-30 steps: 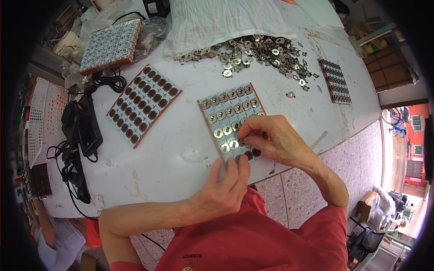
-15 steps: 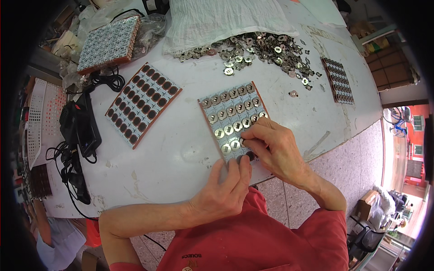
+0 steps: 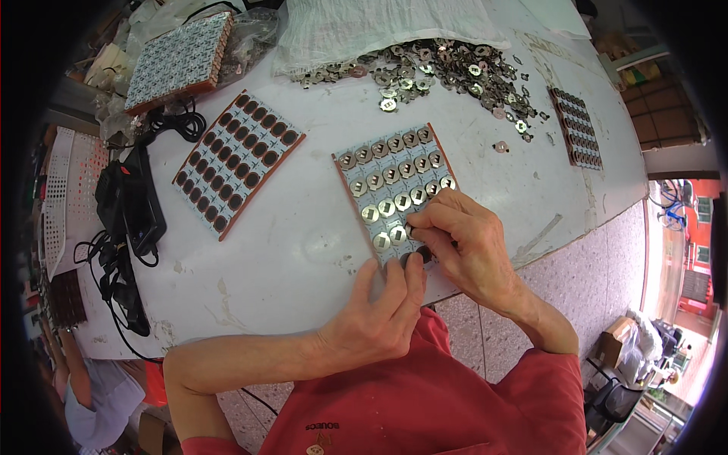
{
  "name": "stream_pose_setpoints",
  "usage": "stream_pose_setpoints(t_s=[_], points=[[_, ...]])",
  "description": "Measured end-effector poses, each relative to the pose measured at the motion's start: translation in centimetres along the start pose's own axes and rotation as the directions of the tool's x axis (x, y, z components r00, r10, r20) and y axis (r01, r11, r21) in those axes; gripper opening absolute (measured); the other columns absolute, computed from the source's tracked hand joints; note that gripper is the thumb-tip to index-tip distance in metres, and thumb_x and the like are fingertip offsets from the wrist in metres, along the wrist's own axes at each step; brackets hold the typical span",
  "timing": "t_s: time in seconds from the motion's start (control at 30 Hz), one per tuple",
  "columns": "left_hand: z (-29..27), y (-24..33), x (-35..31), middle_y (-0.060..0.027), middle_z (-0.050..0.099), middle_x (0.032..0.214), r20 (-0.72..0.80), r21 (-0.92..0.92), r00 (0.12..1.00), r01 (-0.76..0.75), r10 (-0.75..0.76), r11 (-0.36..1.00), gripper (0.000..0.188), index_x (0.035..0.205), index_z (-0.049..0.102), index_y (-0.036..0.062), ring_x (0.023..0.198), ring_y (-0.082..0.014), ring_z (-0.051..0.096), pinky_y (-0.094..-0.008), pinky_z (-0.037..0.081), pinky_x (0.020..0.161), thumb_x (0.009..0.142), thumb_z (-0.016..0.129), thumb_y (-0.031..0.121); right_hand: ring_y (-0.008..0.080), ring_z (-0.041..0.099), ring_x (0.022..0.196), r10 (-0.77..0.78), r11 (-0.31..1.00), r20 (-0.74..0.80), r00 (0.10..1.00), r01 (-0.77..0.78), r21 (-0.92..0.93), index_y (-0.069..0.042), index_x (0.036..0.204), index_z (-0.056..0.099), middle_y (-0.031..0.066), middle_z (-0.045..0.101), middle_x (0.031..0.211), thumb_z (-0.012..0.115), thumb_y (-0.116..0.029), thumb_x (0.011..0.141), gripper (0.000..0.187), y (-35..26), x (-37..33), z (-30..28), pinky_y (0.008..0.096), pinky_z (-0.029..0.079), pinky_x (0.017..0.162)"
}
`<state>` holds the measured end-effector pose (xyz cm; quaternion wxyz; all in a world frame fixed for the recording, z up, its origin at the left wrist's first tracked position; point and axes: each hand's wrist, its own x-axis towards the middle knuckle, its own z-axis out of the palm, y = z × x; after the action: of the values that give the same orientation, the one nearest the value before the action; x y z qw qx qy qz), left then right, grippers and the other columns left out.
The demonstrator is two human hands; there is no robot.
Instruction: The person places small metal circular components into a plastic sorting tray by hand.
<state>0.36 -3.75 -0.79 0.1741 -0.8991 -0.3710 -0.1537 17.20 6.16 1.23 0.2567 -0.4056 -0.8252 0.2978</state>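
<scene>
A light circuit board panel (image 3: 379, 156) with orange edges lies in front of me. Rows of silver metal clips (image 3: 387, 207) sit on it, and dark round spots show near its lower edge. My right hand (image 3: 466, 239) is over the panel's right side, thumb and index finger pinched on a small metal clip (image 3: 410, 230), mostly hidden by the fingertips. My left hand (image 3: 383, 307) rests at the panel's near edge with its fingers apart, the fingertips touching the board and the thumb beside its left corner.
A second panel (image 3: 241, 163) with bare dark circles lies to the left. Loose metal clips (image 3: 470, 72) are heaped beside a white sack (image 3: 387, 26). Stacked panels (image 3: 182, 64), a black power adapter (image 3: 129, 201) with cables and a smaller filled panel (image 3: 576, 127) stand around.
The view has shifted slightly, so the table's things appear a little higher. My right hand stays pinched at the same row of clips; my left hand keeps its place on the panel's edge.
</scene>
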Motion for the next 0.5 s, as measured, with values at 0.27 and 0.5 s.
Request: stream_pose_setpoints(t_s=[0.27,0.5], points=[[0.00,0.02,0.00,-0.0246,0.068,0.114,-0.006,-0.014,1.000,0.000,0.000,1.000,0.038,0.107,0.073,-0.0083,0.101,-0.0329,0.061,-0.0488,0.057,0.081,0.083,0.061,0.019,0.0302,0.065,0.082,0.006,0.999,0.016,1.000,-0.005,-0.053,-0.005,0.091,0.069,0.0082,0.064,0.085,0.073,-0.002,0.078,0.013,-0.44,-0.01,-0.18,0.0422,0.051,0.065],[0.00,-0.04,-0.12,-0.0261,0.064,0.120,0.019,0.008,1.000,-0.001,0.001,1.000,0.045,0.109,0.072,-0.0087,0.104,-0.0341,0.062,-0.0485,0.057,0.086,0.080,0.066,0.026,0.0317,0.064,0.078,0.025,0.998,0.022,0.999,-0.024,-0.057,-0.003,0.090,0.068,0.0095,0.063,0.083,0.072,-0.002,0.079,0.012,-0.61,0.25,-0.30,0.0431,0.052,0.065]])
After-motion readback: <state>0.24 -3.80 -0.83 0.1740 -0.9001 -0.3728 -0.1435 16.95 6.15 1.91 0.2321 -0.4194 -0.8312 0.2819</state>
